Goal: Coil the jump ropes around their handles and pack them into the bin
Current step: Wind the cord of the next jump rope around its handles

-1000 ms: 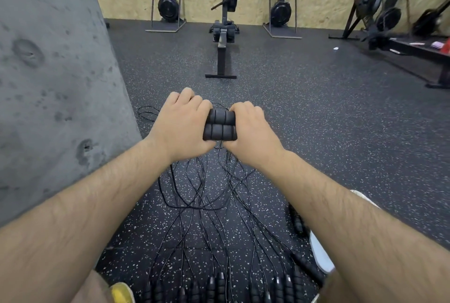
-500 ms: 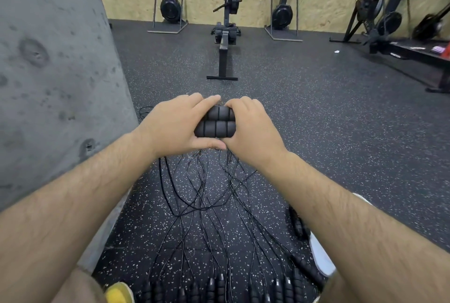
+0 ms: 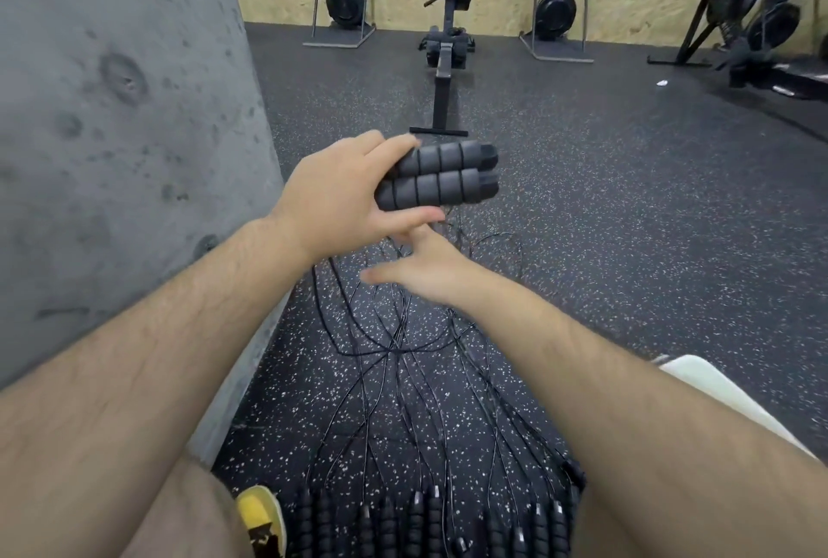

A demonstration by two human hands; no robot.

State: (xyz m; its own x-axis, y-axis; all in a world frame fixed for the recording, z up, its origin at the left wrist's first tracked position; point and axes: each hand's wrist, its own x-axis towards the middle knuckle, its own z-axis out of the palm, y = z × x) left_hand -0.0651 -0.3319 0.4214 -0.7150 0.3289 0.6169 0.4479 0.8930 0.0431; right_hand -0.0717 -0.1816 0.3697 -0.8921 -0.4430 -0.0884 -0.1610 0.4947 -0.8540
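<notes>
I see left hand [image 3: 340, 194] clamped on pair of black ribbed foam jump-rope handles [image 3: 441, 179], held mid-air, tips toward 3 o'clock | right hand [image 3: 425, 273] at their 6 o'clock, blurred, fingers apart, holding nothing | thin black rope cords [image 3: 403, 360] sprawl on speckled black rubber floor [image 3: 605, 221]

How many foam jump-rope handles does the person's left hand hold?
2. Both lie side by side in the left hand: the upper handle and the lower handle. More handles lie on the floor at the bottom edge; some may be hidden.
</notes>
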